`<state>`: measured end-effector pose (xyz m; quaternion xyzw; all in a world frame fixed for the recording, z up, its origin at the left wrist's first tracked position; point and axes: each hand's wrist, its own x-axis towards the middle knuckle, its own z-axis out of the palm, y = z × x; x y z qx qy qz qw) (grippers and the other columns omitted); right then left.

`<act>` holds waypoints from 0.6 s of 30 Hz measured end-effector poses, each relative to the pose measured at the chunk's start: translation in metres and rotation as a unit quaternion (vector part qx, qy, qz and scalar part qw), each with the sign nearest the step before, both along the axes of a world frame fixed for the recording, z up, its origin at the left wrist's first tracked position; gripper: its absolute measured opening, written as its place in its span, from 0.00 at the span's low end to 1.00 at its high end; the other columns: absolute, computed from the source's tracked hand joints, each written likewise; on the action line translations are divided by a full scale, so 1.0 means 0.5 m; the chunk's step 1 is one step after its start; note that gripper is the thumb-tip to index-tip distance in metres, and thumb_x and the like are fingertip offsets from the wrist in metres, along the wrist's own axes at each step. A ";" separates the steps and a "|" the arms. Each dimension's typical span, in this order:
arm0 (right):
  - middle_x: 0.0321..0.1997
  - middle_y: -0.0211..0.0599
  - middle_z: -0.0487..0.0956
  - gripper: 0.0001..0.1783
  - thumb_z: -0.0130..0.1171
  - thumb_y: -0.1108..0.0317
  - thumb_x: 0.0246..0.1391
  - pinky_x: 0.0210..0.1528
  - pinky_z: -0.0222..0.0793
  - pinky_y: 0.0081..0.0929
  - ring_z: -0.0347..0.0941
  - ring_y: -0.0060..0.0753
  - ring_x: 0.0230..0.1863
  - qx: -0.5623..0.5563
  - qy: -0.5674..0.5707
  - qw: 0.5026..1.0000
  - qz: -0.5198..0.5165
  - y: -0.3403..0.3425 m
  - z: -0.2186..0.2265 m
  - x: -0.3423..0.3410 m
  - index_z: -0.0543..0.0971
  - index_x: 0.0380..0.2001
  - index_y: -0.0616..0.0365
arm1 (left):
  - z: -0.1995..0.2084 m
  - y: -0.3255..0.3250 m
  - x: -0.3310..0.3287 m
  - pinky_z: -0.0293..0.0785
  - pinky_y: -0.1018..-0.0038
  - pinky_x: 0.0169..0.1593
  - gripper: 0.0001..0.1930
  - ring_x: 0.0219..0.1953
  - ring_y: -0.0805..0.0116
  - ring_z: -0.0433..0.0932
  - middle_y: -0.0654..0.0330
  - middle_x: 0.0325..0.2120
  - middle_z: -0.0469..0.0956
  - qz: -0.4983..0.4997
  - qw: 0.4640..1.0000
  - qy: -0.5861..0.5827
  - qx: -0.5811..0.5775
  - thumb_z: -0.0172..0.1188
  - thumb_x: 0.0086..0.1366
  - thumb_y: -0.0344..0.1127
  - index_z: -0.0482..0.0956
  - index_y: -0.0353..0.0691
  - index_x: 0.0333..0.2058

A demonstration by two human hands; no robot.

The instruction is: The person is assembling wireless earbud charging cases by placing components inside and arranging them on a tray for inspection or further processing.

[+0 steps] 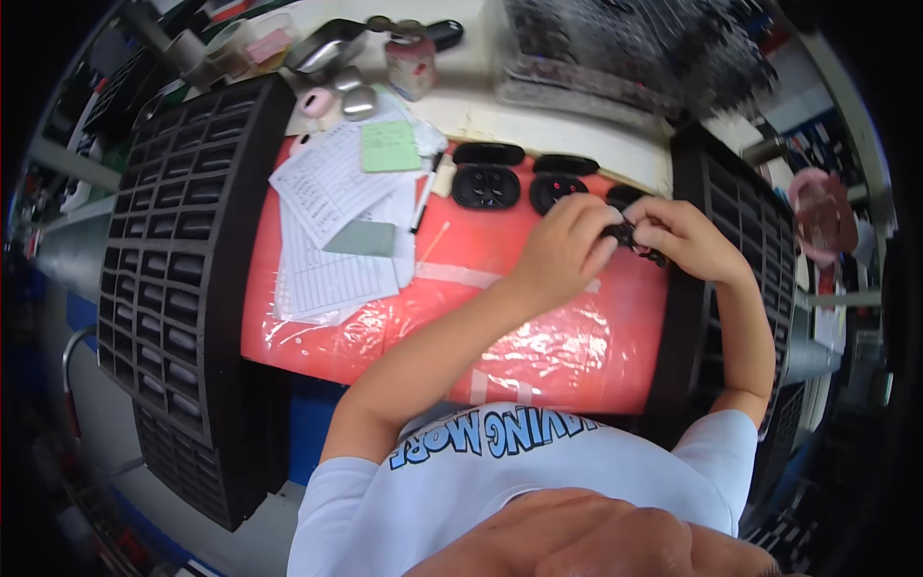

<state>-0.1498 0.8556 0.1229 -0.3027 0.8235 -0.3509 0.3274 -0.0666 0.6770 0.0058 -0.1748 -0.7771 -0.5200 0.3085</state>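
Observation:
Both hands meet over the right part of the red work mat [452, 260]. My left hand [573, 242] is closed, its fingertips pinching a small dark piece [623, 234], perhaps an earbud; its exact kind is too small to tell. From the other side my right hand [681, 238] pinches at the same piece. Just behind them a black case [625, 195] is mostly covered by the fingers. To the left stand two open black earbud cases: one [486, 188] with its lid up, another [550, 192] showing small red spots inside and partly hidden by my left hand.
Tall black compartment trays [173, 260] with dark items flank the mat at left, and more trays [740, 221] at right. Papers [336, 207], a green note [389, 147], a pen [423, 197] and a swab [436, 242] lie left. Behind are a jar [411, 67] and stacked clear trays [596, 58].

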 end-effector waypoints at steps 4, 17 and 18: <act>0.27 0.23 0.74 0.09 0.56 0.66 0.60 0.27 0.65 0.14 0.69 0.12 0.27 -0.041 -0.083 0.995 -0.038 0.058 -0.066 0.012 0.77 0.40 0.58 | 0.000 0.022 0.001 0.72 0.60 0.45 0.09 0.43 0.49 0.74 0.52 0.41 0.75 -0.021 0.999 0.016 -0.029 0.61 0.56 0.27 0.74 0.38 0.37; 0.38 0.39 0.81 0.17 0.58 0.67 0.58 0.39 0.72 0.24 0.76 0.26 0.36 -0.009 0.261 0.960 -0.100 0.116 -0.167 -0.037 0.77 0.48 0.64 | -0.030 0.082 -0.052 0.74 0.79 0.38 0.10 0.32 0.77 0.76 0.61 0.30 0.78 -0.057 0.944 -0.266 0.187 0.60 0.60 0.23 0.74 0.35 0.41; 0.38 0.39 0.81 0.17 0.58 0.67 0.58 0.39 0.72 0.24 0.76 0.26 0.36 -0.011 0.262 0.959 -0.104 0.115 -0.179 -0.041 0.77 0.48 0.64 | -0.025 0.089 -0.062 0.75 0.76 0.37 0.11 0.32 0.74 0.77 0.60 0.29 0.78 -0.022 0.966 -0.237 0.104 0.61 0.59 0.25 0.74 0.36 0.41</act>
